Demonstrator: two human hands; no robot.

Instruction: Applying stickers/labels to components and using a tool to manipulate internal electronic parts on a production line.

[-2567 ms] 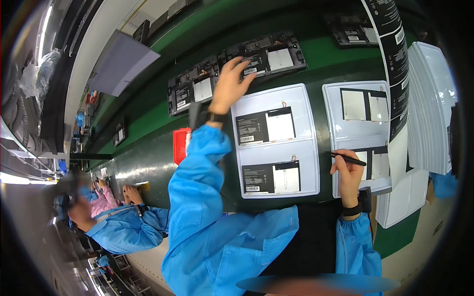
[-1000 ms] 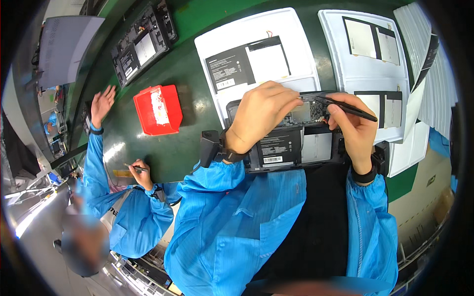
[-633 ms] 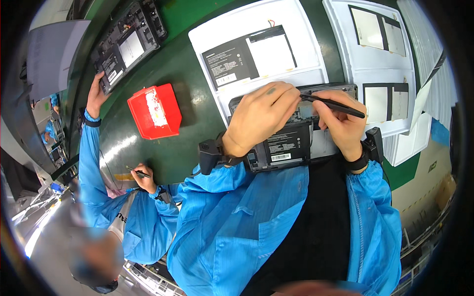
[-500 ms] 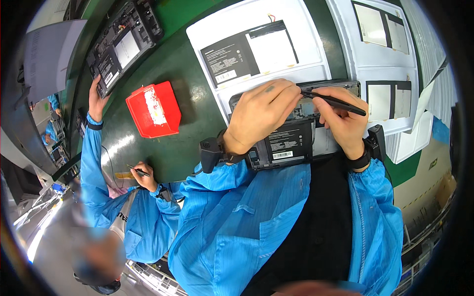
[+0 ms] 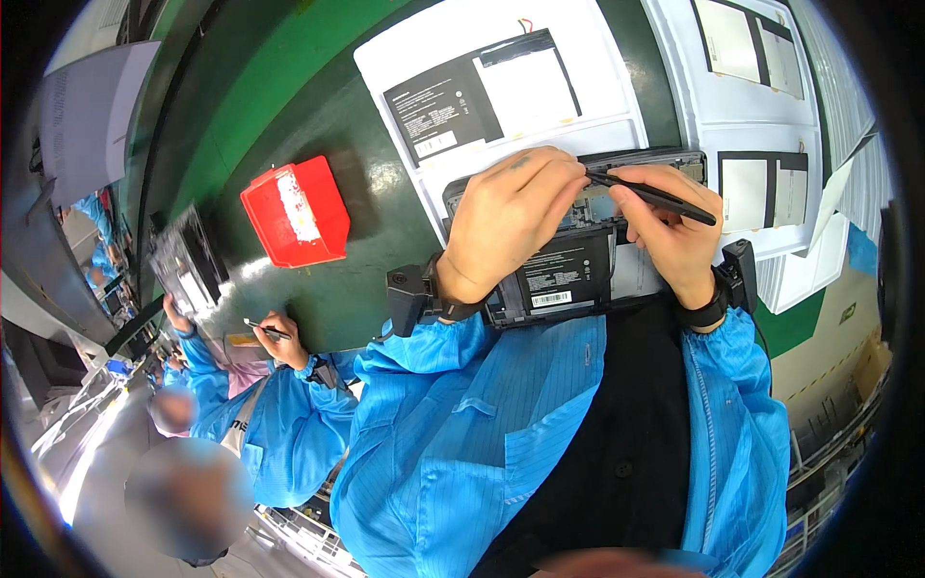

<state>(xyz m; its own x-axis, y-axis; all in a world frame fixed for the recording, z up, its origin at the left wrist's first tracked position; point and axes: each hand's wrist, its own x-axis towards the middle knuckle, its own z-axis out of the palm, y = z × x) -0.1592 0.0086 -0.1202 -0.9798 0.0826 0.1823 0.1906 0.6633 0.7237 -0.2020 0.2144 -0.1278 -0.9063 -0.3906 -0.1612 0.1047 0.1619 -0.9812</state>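
Note:
An opened laptop base (image 5: 626, 272) lies in front of me, with a black battery (image 5: 567, 275) fitted along its near side. My right hand (image 5: 674, 226) grips black tweezers (image 5: 665, 200), their tip pointing left over the laptop's far part. My left hand (image 5: 511, 220) is closed in a pinch right at that tip. What its fingers hold, if anything, is too small to make out. Both hands cover parts of the laptop's inside, and its far left corner shows beside my left hand.
Beyond the laptop is a white foam tray (image 5: 385, 72) with a black-and-white battery (image 5: 482, 91). Another white tray (image 5: 713, 135) with batteries stands right. A red bin (image 5: 299, 214) sits left; farther left, a co-worker's hand (image 5: 279, 339) holds a tool beside a blurred laptop base (image 5: 188, 265).
The co-worker's laptop base has come down from the upper left toward the co-worker. My hands and the tweezers stay almost in place at the laptop.

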